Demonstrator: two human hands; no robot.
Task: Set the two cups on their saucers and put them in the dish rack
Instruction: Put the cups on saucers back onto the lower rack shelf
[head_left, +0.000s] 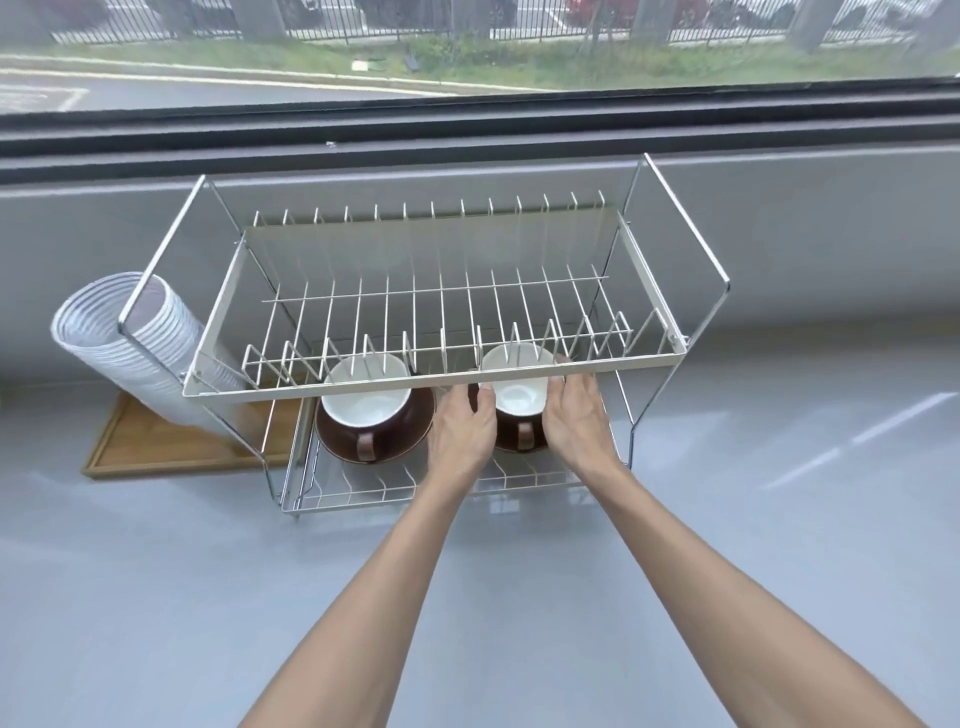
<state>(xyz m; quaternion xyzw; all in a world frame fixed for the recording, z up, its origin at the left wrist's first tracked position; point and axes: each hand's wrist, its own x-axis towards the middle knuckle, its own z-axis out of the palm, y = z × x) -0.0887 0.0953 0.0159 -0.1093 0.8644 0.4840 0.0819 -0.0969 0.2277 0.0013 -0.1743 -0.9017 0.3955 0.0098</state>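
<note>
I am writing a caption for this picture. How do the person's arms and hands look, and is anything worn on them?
Both forearms are bare: no sleeves show. The left hand and right hand wear no gloves, and no rings, watch or bracelet are visible. The fingers are uncovered too.

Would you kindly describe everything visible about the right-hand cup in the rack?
The right cup is glossy, ceramic-looking, brown outside and white inside, empty and upright, its handle facing the camera. It stands on the lower tier of the dish rack, partly behind the upper tier's front bar. The left hand and right hand flank it, fingers at its sides. Any saucer beneath is mostly hidden.
</note>
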